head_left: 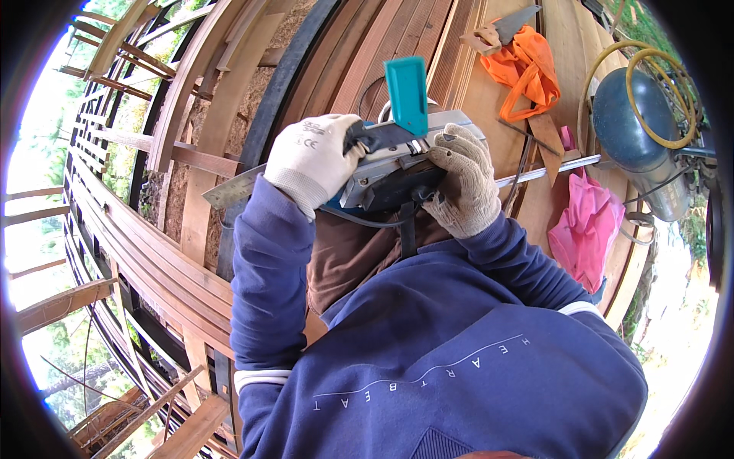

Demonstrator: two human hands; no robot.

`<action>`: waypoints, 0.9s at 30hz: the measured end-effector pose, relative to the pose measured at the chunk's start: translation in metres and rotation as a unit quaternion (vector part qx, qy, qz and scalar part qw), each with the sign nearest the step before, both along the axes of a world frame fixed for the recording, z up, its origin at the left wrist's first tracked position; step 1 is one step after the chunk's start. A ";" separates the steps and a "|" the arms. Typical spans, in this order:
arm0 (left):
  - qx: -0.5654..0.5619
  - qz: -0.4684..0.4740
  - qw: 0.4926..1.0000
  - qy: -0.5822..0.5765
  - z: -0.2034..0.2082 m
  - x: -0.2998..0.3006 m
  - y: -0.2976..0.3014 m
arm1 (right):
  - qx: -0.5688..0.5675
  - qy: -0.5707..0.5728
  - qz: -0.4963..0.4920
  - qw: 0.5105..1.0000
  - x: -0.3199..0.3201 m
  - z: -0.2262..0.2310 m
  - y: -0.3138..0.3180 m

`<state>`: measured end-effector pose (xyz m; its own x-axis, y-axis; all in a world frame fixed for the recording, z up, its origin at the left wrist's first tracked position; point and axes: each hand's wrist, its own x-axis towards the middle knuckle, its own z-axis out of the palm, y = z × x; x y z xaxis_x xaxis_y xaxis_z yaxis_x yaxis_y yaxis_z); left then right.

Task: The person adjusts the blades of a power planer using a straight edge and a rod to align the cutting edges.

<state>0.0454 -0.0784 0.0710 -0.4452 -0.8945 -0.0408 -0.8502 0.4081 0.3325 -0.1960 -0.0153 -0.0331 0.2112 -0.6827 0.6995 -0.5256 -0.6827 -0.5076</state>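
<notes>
A dark power tool [386,191] with a flat metal plate rests above my lap; its exact kind is hard to make out. A teal piece [407,96] stands up from its far side, and a black cable curves below it. My left hand [315,157], in a white glove, is closed around the tool's left end. On the right end, my right hand [465,180], in a soiled knit glove, has its fingers bent against the metal part and the black body. Just left of my left wrist, a flat metal blade [235,188] sticks out; its other end is hidden.
Long wooden boards [359,65] lie ahead. To the right are a handsaw [508,27], an orange cloth bag [527,73], a pink bag [587,226], a metal strip [569,166], and a dark rounded tank [634,118] with a yellow hose [646,50]. Timber framing [191,153] with gaps stands left.
</notes>
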 end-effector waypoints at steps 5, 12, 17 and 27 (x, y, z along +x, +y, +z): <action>0.051 0.052 0.997 -0.041 0.009 0.004 -0.028 | 0.002 -0.012 -0.015 1.000 0.003 0.005 -0.002; 0.088 0.035 0.995 -0.027 -0.016 0.009 -0.050 | -0.010 -0.018 -0.010 1.000 0.002 -0.001 -0.004; 0.079 0.015 0.996 -0.035 -0.026 0.006 -0.053 | 0.002 -0.018 -0.015 1.000 0.003 0.001 -0.001; 0.068 0.012 0.996 -0.051 -0.030 0.006 -0.056 | 0.020 -0.005 -0.018 1.000 0.002 0.001 -0.001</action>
